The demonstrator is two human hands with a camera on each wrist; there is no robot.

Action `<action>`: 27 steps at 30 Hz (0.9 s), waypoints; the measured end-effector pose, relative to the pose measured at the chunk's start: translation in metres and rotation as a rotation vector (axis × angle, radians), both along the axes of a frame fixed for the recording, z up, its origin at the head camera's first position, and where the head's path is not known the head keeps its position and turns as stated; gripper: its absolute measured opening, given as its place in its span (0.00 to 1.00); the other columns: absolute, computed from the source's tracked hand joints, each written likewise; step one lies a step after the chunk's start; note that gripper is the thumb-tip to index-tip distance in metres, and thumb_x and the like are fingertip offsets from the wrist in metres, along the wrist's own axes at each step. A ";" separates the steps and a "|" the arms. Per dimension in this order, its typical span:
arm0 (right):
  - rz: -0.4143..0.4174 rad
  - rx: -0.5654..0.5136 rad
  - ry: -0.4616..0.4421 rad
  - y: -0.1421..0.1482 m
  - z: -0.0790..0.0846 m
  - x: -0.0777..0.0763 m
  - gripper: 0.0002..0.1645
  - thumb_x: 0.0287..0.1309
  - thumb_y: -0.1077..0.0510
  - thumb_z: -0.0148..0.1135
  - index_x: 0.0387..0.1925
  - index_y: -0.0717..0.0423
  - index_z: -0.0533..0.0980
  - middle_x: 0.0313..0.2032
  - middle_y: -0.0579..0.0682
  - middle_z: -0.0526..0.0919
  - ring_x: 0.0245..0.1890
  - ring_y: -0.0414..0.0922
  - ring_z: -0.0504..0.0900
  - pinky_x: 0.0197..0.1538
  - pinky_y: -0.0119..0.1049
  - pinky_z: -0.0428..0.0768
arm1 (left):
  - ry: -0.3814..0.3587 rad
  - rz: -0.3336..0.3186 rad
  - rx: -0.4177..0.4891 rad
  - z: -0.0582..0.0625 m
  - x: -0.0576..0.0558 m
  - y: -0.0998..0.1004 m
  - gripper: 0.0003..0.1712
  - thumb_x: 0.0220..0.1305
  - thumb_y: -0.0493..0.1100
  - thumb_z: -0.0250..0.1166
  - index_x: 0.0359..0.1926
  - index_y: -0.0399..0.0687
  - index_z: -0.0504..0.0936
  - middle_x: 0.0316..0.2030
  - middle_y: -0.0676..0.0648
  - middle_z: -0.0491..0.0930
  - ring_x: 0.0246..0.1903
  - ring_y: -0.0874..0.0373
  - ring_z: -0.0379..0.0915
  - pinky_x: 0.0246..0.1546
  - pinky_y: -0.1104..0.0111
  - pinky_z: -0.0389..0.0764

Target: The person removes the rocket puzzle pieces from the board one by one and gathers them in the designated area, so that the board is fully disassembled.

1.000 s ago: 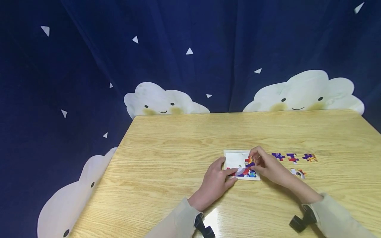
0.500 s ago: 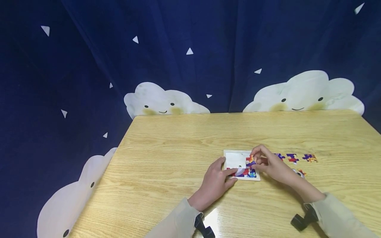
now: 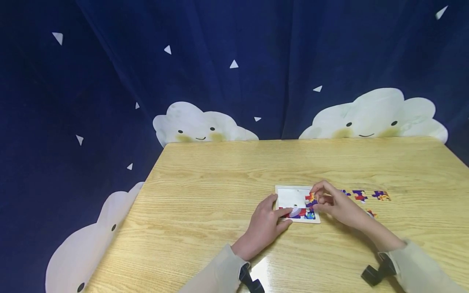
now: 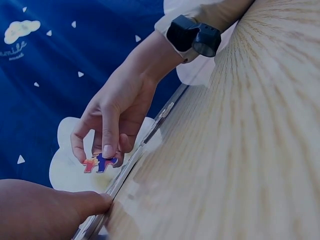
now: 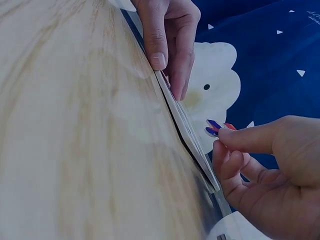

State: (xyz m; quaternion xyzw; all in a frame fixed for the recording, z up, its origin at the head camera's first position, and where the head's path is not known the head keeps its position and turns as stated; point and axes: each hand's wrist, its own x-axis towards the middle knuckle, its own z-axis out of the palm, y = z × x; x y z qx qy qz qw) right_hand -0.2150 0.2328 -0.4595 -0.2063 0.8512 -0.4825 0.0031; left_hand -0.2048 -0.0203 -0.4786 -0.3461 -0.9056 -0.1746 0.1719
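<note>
My left hand (image 3: pixel 264 223) holds the near-left corner of a white-framed puzzle tray (image 3: pixel 293 186) on the table. Its thumb lies along the near edge and one finger extends over the fitted pieces. Along the tray's near side lies a row of red, purple and blue jigsaw pieces (image 3: pixel 302 213). My right hand (image 3: pixel 338 205) pinches an orange, red and purple jigsaw piece (image 4: pixel 101 163) between thumb and fingers. In the left wrist view that piece hangs just above the tray; the right wrist view (image 5: pixel 214 127) shows it partly behind the thumb.
Right of the tray, several loose pieces lie on the wooden table (image 3: pixel 205 195), among them a red-and-purple piece (image 3: pixel 360 195) and an orange-and-purple piece (image 3: pixel 382 195). My right hand and forearm partly cover others. A dark blue curtain (image 3: pixel 220 32) with clouds hangs behind.
My right hand has shifted slightly right with the pinched piece, covering more of the loose pieces beside it. The left hand and the tray stay in place.
</note>
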 end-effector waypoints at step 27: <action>-0.074 0.006 0.029 0.036 0.002 0.019 0.22 0.55 0.70 0.65 0.51 0.60 0.70 0.35 0.49 0.71 0.32 0.37 0.73 0.29 0.28 0.76 | -0.021 0.005 0.013 0.002 0.002 0.000 0.17 0.62 0.54 0.67 0.50 0.58 0.87 0.58 0.35 0.77 0.60 0.46 0.74 0.63 0.58 0.75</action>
